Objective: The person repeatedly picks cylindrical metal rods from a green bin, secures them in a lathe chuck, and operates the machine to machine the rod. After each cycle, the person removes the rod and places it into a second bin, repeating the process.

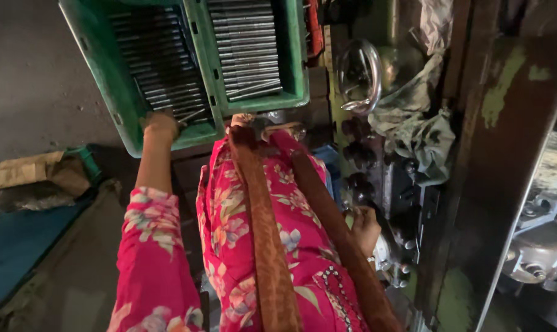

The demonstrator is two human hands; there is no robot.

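Machinery of dark, oily metal fills the right side, with a steel handwheel and a crumpled rag draped beside it. Ahead sit two green plastic crates, side by side and touching, each stacked with grey steel rods. The left hand reaches into the near corner of the left crate, fingers curled down on loose rod ends; whether it actually grips one, I cannot tell. The right hand is clenched on a part of the machine, near the knobs. Likely risks: the long scarf hangs close to the machine and could snag, and the slanted rods could roll onto fingers.
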